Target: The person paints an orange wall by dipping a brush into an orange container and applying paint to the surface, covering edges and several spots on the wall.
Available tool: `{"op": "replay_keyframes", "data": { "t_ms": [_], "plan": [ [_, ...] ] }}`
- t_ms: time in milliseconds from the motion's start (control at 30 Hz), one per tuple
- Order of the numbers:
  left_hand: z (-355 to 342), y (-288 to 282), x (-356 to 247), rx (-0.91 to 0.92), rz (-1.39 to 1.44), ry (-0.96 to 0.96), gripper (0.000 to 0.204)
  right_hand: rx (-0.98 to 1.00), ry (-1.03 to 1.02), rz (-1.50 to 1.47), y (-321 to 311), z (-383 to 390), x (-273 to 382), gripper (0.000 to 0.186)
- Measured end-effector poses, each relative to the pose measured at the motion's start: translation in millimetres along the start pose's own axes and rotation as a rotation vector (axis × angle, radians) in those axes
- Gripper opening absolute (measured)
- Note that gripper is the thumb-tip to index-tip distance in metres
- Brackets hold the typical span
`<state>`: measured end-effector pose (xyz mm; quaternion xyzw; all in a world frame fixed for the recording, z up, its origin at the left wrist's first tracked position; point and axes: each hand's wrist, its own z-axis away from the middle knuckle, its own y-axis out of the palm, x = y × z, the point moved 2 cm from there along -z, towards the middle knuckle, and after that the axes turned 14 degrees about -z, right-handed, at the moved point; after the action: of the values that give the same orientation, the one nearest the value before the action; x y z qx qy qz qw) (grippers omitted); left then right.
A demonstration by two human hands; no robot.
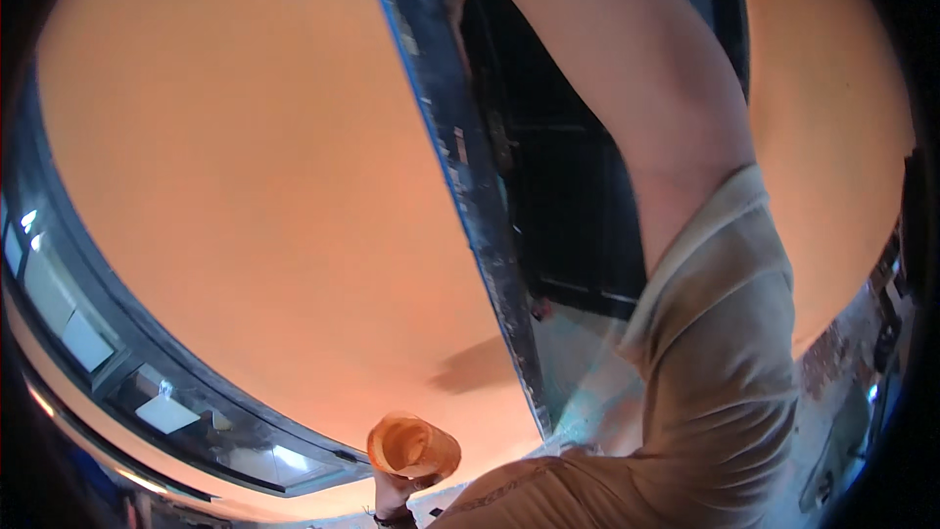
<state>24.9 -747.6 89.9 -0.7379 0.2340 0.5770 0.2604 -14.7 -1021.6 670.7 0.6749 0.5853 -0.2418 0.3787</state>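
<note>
My left hand (395, 492) shows at the bottom edge, closed around the base of a small orange plastic cup (412, 445) smeared with orange paint. A dark band sits on that wrist. The cup is held close to the orange painted wall (245, 186). My right arm (636, 88), in a beige short sleeve (720, 353), rises from the lower right to the top edge in front of the dark doorway. Its hand is beyond the top of the picture.
A dark, paint-flecked door frame (470, 186) with a blue edge runs diagonally between the orange wall and a black door opening (563, 206). More orange wall (832, 118) lies to the right. Dark-framed windows (117, 372) curve along the lower left.
</note>
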Motion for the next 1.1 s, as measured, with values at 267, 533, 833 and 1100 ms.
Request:
{"op": "replay_keyframes", "data": {
  "t_ms": [267, 533, 833, 1100],
  "plan": [
    [6.1, -8.8, -4.5, 0.075, 0.053, 0.129, 0.100, 0.084, 0.412, -0.612, -83.2, -24.8, 2.8, 0.011],
    [3.9, -18.5, 33.6, 0.079, 0.102, 0.168, 0.101, -0.061, 0.109, -0.306, -1.3, -5.4, -19.5, 0.004],
    [10.9, -9.8, 12.2, 0.109, 0.118, 0.154, 0.102, 0.142, 0.279, -0.501, -67.1, 57.9, 99.6, 0.025],
    [11.5, 0.9, -4.9, 0.103, 0.097, 0.179, 0.102, -0.029, 0.295, -0.470, -36.7, -10.2, 25.1, 0.006]
  ]
}}
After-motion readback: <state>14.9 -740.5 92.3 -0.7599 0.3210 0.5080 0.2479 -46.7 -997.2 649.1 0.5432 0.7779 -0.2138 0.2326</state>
